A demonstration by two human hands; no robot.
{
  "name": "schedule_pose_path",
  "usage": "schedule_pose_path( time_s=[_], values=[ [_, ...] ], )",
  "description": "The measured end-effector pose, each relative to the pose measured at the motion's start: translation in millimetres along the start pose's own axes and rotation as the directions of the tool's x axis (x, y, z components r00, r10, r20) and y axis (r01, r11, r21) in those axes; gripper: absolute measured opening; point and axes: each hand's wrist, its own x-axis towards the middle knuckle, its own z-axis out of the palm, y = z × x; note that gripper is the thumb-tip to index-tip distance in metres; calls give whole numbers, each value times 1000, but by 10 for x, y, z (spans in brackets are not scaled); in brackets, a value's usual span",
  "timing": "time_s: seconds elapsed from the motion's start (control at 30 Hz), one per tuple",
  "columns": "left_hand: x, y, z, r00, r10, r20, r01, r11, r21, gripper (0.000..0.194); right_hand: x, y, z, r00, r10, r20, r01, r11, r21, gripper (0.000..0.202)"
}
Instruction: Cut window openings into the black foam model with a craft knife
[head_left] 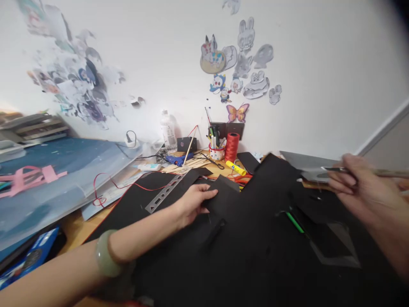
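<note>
My left hand [194,204], with a pale green bangle [107,255] on its forearm, pinches a piece of black card [223,198] over the black mat [179,268]. On the right side my right hand [356,181] is raised and somewhat blurred. Its fingers are closed round a slim dark tool [335,169] with a silvery pointed tip facing left. Below the left hand lies a black pen-like stick [215,232]. A green stick-shaped tool [294,222] rests between the hands, beside a clear plastic sheet [338,251].
A stencil ruler [166,194] lies at the mat's left. Behind stand a pen cup [216,152], a red thread spool [231,147] and a bottle [168,130]; a yellow glue stick [235,168] and blue glue gun [179,160] lie near them. Red cord [134,186] trails left.
</note>
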Motion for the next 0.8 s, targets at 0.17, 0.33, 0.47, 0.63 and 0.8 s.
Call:
schedule_pose_path(
  time_s=[0.17,0.33,0.47,0.63,0.8],
  values=[
    [-283,-88,189,999,-40,34,32,978,208,33,-103,-136,94,998,-65,-3,65,996,-61,31],
    [-401,-156,-3,992,84,-95,-20,844,536,34,-318,-104,326,988,-14,151,48,975,-218,26],
    [-604,-189,148,948,312,-70,-177,694,697,21,-541,131,609,955,143,260,-17,902,-432,22],
    [-783,-219,467,575,808,127,-359,110,927,14,-751,568,917,806,387,448,-21,775,-632,28],
    [-698,-325,562,755,613,233,-345,70,936,20,-807,854,1035,818,411,404,-70,767,-638,27]
  ],
)
